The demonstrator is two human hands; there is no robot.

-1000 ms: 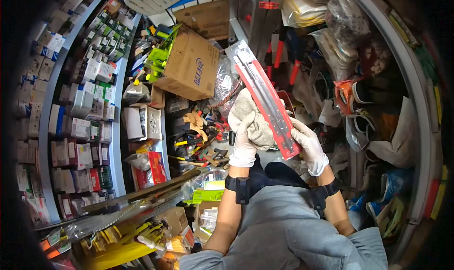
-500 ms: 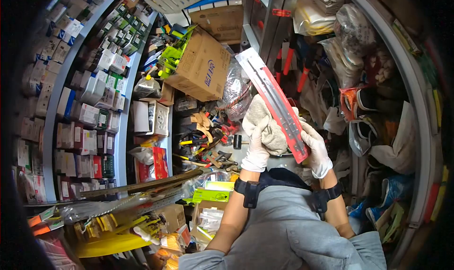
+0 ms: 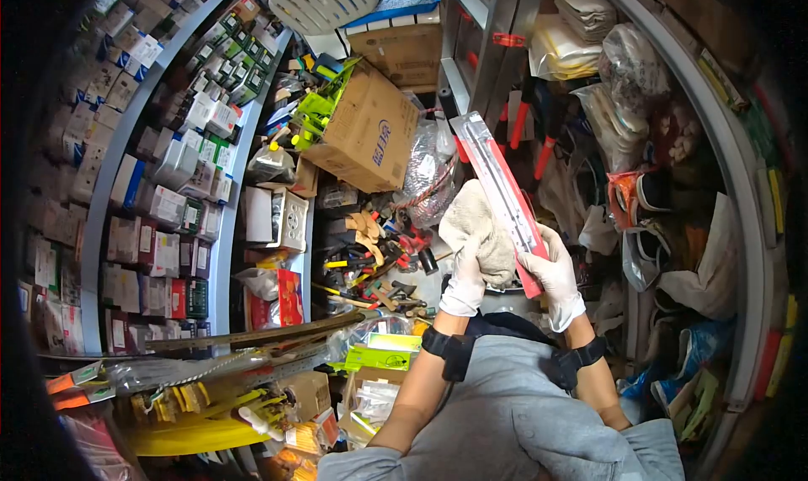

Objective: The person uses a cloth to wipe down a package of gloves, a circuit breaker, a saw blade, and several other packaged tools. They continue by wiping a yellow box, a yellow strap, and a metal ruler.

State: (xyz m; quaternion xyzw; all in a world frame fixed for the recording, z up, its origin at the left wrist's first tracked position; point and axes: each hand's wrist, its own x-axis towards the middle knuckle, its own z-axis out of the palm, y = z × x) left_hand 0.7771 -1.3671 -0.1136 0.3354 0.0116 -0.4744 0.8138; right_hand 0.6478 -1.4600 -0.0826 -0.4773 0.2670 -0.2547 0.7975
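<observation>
In the head view my right hand (image 3: 555, 272), in a white glove, grips the lower end of a long, narrow red-and-white package (image 3: 503, 196). Thin dark rod-like pieces lie under its clear front; I cannot make out their kind. The package slants up and to the left, away from my body. My left hand (image 3: 465, 284), gloved as well, is closed on a bunched beige cloth (image 3: 468, 220). The cloth is right beside the package's left edge, and whether it presses on it is hard to tell.
Shelves of small boxes (image 3: 172, 254) line the left. A tilted cardboard box (image 3: 370, 132) stands ahead, with hand tools (image 3: 370, 237) heaped below it. A metal ladder (image 3: 492, 52) rises at the far side. Bagged goods (image 3: 631, 64) and shoes (image 3: 652, 191) fill the right rack.
The package has shifted slightly down and to the right with my right hand, its far end lower. The cloth in my left hand now sits more to the package's left. The view has shifted slightly.
</observation>
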